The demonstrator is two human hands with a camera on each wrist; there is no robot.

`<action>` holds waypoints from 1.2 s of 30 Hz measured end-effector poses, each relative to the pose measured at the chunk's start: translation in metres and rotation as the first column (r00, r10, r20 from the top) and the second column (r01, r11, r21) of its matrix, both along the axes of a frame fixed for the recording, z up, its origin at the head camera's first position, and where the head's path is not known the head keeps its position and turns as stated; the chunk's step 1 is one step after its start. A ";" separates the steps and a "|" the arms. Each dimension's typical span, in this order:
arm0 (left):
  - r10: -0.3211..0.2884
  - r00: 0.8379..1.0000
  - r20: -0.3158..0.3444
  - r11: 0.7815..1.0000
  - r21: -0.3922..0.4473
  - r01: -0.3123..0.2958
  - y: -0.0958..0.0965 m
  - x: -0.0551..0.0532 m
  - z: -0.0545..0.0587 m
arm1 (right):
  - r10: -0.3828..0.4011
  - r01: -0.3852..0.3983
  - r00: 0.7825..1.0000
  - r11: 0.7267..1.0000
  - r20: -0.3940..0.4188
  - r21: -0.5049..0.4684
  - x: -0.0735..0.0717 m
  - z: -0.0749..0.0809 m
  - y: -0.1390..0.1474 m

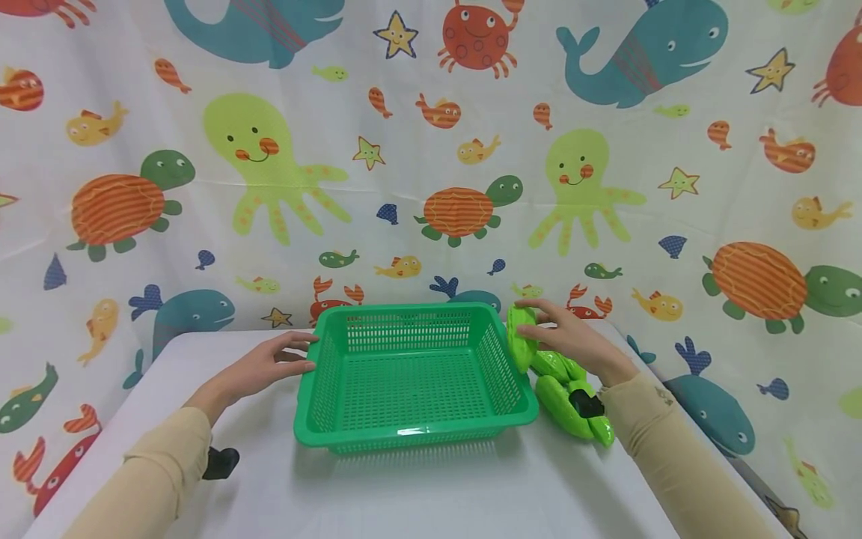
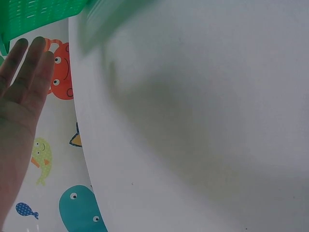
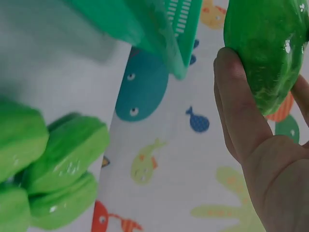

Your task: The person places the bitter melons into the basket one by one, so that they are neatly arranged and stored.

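Your right hand (image 1: 575,338) grips a fruit (image 1: 521,340) near the table's (image 1: 431,490) back right corner; your loose left hand (image 1: 266,364) is beside the basket (image 1: 420,433).

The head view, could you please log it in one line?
right hand: holds green fruit by basket, right side; left hand: near left rim; other fruits: on table, right of basket

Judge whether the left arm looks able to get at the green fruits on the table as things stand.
Probably not directly: the left grip is left of the green basket, which stands between it and the green fruits. The right grip, holding another fruit beside that basket, also crowds the way.
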State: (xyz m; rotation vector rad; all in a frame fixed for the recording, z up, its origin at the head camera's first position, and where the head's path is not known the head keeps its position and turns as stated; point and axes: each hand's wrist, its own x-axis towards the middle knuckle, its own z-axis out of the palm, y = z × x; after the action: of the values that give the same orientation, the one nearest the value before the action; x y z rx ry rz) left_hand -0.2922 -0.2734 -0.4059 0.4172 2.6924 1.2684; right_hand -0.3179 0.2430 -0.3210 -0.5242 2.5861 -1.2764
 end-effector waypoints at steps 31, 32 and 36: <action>-0.002 1.000 0.016 1.000 0.005 0.002 0.001 0.001 0.001 | 0.152 -0.147 0.982 0.988 0.109 -0.051 -0.033 -0.013 -0.137; -0.003 1.000 0.014 1.000 0.005 0.003 0.001 0.001 0.002 | 0.158 -0.153 0.981 0.987 0.115 -0.051 -0.034 -0.014 -0.141; -0.009 1.000 0.010 1.000 0.006 0.008 0.001 0.001 0.003 | 0.174 -0.169 0.974 0.984 0.145 -0.049 -0.035 -0.018 -0.161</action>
State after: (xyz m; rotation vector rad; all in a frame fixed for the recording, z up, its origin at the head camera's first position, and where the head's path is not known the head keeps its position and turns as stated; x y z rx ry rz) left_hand -0.2913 -0.2728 -0.4032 0.4212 2.6762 1.2732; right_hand -0.3525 0.0824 -0.3385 -0.6192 2.3445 -1.2559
